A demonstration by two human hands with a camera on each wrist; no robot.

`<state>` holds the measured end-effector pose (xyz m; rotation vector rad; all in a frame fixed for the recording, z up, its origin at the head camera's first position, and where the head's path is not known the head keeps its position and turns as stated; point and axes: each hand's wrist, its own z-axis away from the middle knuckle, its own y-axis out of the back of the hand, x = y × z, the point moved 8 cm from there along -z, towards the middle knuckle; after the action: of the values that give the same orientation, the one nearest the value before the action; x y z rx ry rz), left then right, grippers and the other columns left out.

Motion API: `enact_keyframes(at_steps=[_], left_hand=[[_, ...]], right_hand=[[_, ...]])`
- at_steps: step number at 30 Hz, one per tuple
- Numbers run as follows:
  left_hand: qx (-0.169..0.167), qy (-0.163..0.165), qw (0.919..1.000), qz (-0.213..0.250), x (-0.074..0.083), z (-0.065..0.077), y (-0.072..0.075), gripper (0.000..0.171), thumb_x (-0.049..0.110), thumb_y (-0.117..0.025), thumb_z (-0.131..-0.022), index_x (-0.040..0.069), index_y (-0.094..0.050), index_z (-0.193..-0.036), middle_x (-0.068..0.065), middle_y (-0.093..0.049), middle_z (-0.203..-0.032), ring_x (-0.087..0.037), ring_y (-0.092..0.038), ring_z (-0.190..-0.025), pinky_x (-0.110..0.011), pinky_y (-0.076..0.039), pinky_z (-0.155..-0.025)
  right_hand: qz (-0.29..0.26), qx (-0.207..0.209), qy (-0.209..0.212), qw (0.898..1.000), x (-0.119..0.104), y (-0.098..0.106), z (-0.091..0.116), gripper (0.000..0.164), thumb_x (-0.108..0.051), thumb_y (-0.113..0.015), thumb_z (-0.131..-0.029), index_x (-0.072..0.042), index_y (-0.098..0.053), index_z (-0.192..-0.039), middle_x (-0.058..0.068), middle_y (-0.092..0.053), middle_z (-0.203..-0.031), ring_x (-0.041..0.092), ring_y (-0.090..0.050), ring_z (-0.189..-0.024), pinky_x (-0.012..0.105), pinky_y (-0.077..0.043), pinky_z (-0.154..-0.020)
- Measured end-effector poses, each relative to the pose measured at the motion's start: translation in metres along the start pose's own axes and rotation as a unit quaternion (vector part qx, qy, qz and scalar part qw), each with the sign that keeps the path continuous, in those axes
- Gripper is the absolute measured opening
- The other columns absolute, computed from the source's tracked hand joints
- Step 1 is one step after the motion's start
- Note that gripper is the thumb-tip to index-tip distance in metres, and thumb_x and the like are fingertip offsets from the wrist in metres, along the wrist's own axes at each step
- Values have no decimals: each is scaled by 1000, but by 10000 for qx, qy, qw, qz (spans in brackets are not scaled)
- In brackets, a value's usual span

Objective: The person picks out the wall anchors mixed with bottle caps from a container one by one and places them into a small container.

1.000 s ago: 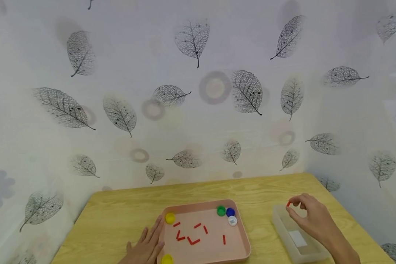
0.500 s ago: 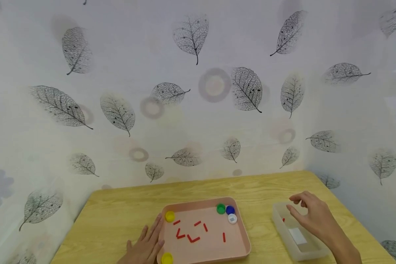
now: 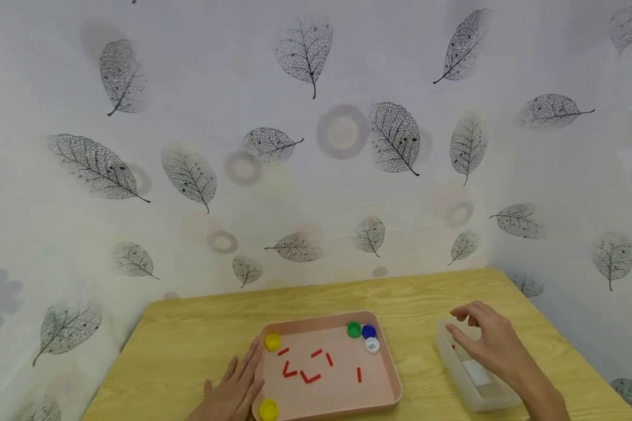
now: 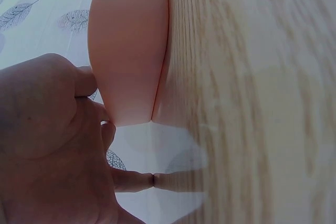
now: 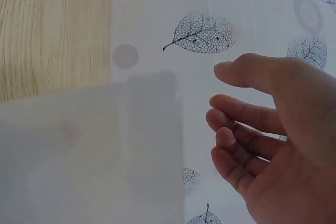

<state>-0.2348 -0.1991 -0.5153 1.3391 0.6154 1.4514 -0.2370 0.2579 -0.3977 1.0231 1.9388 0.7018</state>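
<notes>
My left hand [image 3: 232, 386] rests with extended fingers against the left rim of a pink tray [image 3: 342, 394]. In the left wrist view its fingers touch the tray's outer wall [image 4: 128, 40]. Above the translucent plastic bin [image 3: 455, 377] on the right hovers my right hand [image 3: 487, 342], thumb and fingertips apart and holding nothing. A small red piece [image 3: 453, 347] shows inside the bin, partly hidden by its wall. Several short red sticks [image 3: 359, 375] lie scattered on the tray, some touching in V shapes.
Two yellow caps [image 3: 272, 342] sit at the tray's left corners. Green [image 3: 354, 330], blue [image 3: 368, 331] and white [image 3: 372, 345] caps cluster at its far right corner. A white label [image 3: 476, 372] shows in the bin. The wooden table [image 3: 205, 321] meets a leaf-patterned backdrop [image 3: 295, 193].
A red stick pinched by my right hand one second ago has dropped into the bin. The right hand then shifts slightly left. My left hand stays at the tray.
</notes>
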Motion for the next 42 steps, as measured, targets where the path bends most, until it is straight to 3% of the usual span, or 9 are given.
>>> enact_keyframes(at_steps=[8,19,38,42], left_hand=[[10,-104,9999,132,-1,0,1,67,64,-19,-96,33,-1,-153,8,-3,-159,-41,-16,-140,-86,-2,-80],[-41,-185,9997,174,4,-1,-1,67,63,-20,-96,32,-2,-153,7,-4,-159,-44,-17,-139,-86,-2,-80],[51,-126,9997,202,-3,-2,-2,68,63,-23,-96,31,-4,-153,2,-7,-159,-45,-18,-138,-85,-1,-83],[50,-106,9998,152,-2,-1,-2,68,63,-22,-96,31,-3,-153,3,-6,-159,-44,-18,-139,-86,-2,-81]], right_hand=[[-255,-86,221,9994,-16,-15,-2,21,-21,-78,-79,-24,-62,-92,-14,-54,-88,3,-43,-72,25,-42,-59],[-564,-71,535,9970,-35,-29,0,30,-14,-81,-74,-26,-60,-92,-17,-53,-87,3,-45,-72,24,-44,-61],[-1340,-746,701,9857,-71,-69,-13,28,-13,-79,-77,-24,-62,-96,-15,-56,-91,2,-50,-78,25,-49,-67],[-1479,-840,911,9812,-79,-79,-11,26,-15,-77,-79,-24,-61,-97,-12,-58,-92,5,-52,-78,27,-50,-67]])
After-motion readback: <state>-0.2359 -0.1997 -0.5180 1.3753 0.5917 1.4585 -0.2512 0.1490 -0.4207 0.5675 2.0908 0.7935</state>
